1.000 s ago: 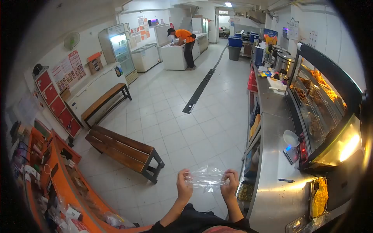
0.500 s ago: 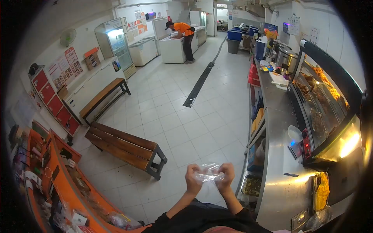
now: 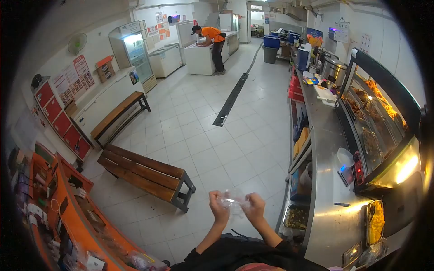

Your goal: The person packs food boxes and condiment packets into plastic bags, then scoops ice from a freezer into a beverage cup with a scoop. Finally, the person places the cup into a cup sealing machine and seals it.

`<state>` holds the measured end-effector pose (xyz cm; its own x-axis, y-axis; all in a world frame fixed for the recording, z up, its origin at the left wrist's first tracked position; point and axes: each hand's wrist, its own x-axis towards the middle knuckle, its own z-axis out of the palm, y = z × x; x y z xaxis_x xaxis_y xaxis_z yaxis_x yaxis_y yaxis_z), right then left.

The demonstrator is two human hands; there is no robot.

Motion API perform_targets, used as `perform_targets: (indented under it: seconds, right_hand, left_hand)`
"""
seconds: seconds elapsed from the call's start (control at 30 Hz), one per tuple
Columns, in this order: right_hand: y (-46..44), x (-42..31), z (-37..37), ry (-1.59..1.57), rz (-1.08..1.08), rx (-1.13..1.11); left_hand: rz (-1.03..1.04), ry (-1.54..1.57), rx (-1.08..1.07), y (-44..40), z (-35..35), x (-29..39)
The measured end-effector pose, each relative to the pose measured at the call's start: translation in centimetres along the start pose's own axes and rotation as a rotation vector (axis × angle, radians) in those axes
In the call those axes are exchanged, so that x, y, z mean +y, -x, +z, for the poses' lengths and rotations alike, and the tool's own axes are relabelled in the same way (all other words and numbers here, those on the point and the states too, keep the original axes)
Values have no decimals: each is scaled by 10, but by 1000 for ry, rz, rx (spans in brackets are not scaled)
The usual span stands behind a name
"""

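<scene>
1. Clear plastic film (image 3: pixel 233 205) is held up in front of the person's body, over the tiled floor (image 3: pixel 212 156), bunched between the two hands.
2. The left hand (image 3: pixel 219 205) is curled rather than spread; its thumb and fingers pinch the left side of the film.
3. The right hand (image 3: pixel 256 208) is curled in much the same way, its fingers bent inward and pinching the right side of the film.
4. The hands are near each other but not touching, with crumpled, shiny film crossing the gap.
5. The film is see-through and small in view, so whether it is a bag or a loose sheet is hard to tell.
6. To the right of the right hand, a metal tray (image 3: pixel 294 227) of dark food sits at the left edge of the steel desk (image 3: pixel 325 176).
7. On that desk are a pen (image 3: pixel 342 204), a long tray (image 3: pixel 368 226) of yellow food and a lit food warmer (image 3: pixel 389 86).
8. Well apart, a person in an orange top (image 3: pixel 211 33) bends over a white chest freezer (image 3: pixel 200 61).
</scene>
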<state>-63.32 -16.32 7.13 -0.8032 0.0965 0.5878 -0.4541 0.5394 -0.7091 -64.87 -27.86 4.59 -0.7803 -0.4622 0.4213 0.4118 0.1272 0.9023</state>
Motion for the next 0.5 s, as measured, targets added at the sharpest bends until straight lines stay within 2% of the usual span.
perform_targets:
  seconds: [0.03, 0.07, 0.17, 0.2, 0.27, 0.33, 0.4, 0.5]
  right_hand:
    - [-4, 6, 0, 33, -48, 79]
    - [-7, 7, -3, 43, -31, 132]
    - [-13, 28, -1, 68, -135, 234]
    - [-5, 36, 5, 49, -84, 190]
    - [-5, 32, 1, 57, -102, 134]
    - [-9, 26, 0, 63, -107, 68]
    - [-7, 19, 0, 71, -84, -14]
    - [-11, 17, 4, 217, -216, -10]
  left_hand:
    - [51, -152, -49, 5, 1, -6]
    - [13, -225, -143, 6, 2, 14]
    - [109, -363, -213, -4, -2, -1]
    - [82, -346, -192, -6, -1, 1]
    - [377, -586, -69, -17, 2, 29]
    - [583, -699, -66, -21, 2, 47]
    - [685, -689, -202, -15, 1, 50]
    - [505, -364, -356, -17, -5, 18]
